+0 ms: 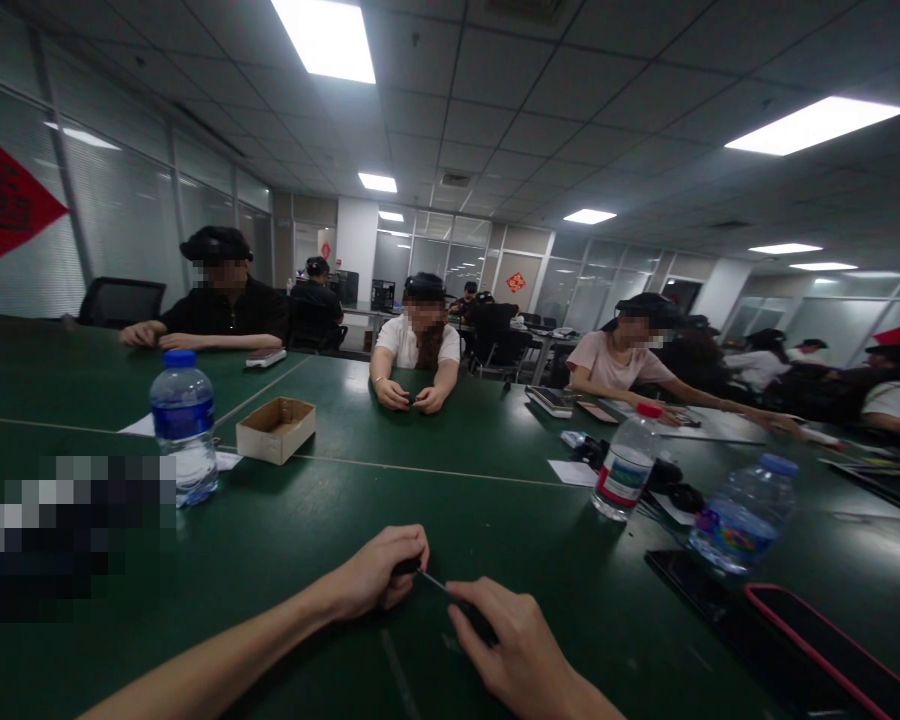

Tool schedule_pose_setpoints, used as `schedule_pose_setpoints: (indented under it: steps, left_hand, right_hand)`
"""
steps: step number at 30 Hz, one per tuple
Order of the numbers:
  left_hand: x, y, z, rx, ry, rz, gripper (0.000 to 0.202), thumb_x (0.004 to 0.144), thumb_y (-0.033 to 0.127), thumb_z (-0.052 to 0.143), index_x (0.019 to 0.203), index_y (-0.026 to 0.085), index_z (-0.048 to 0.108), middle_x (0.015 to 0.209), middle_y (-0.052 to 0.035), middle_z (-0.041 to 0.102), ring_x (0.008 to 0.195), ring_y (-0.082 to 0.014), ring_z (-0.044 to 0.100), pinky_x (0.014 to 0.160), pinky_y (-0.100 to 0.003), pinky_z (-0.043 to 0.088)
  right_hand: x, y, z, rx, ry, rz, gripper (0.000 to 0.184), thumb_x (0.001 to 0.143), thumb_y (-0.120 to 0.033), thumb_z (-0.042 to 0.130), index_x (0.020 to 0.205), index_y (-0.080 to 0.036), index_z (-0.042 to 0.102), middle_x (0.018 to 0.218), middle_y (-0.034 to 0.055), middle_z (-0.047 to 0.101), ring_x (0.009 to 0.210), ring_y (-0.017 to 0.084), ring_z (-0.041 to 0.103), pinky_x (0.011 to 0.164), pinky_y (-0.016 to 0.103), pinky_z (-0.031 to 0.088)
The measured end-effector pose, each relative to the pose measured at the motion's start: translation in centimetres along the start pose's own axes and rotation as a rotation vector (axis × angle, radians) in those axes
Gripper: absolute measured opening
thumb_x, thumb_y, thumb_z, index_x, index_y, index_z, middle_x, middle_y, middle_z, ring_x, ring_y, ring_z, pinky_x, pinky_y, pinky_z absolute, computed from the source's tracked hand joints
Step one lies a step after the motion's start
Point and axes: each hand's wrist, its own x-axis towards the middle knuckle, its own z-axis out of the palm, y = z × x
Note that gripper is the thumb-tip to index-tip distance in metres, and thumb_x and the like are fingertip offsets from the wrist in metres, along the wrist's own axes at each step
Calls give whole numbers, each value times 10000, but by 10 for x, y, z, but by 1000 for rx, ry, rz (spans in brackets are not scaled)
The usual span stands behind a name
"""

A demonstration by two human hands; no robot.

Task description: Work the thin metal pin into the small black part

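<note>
My left hand (394,565) is closed around a small black part (406,567), mostly hidden by the fingers. My right hand (514,635) grips the dark handle of a screwdriver (433,579), whose thin metal shaft points left to the black part. The tip seems to meet that part, but its end is hidden. Both hands are just above the green table (285,540), near its front edge.
To the left are a blue-capped bottle (184,425) and an open cardboard box (276,432). On the right stand a red-capped bottle (627,465) and another blue-capped bottle (746,515), with a red-edged phone (832,645) nearer. Several people sit across the table.
</note>
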Motion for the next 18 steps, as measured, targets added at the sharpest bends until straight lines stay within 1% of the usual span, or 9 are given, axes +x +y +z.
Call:
schedule_pose_setpoints:
  steps: [5,12,18]
  left_hand:
    - [0,1,1,21,15,-3,308,866,479,509,787,182,496,469,93,307,350,-64,228,361,-182,156]
    - [-1,1,0,11,3,-2,261,889,430,486,807,183,507,483,86,325,363,-70,253,359,-183,171]
    - [0,0,-1,5,-1,3,265,887,435,487,804,184,503,480,90,313,366,-68,235,361,-184,170]
  right_hand:
    - [1,-1,-1,10,10,9,223,928,-222,502,1090,-178,650,882,62,700,743,167,671,640,256,531]
    - [1,-3,-3,6,5,9,228,927,-211,502,1100,-176,646,882,64,697,744,168,666,638,255,531]
    - [1,-1,-1,-4,-11,9,230,931,-212,502,1110,-168,639,902,67,697,751,172,665,630,261,525]
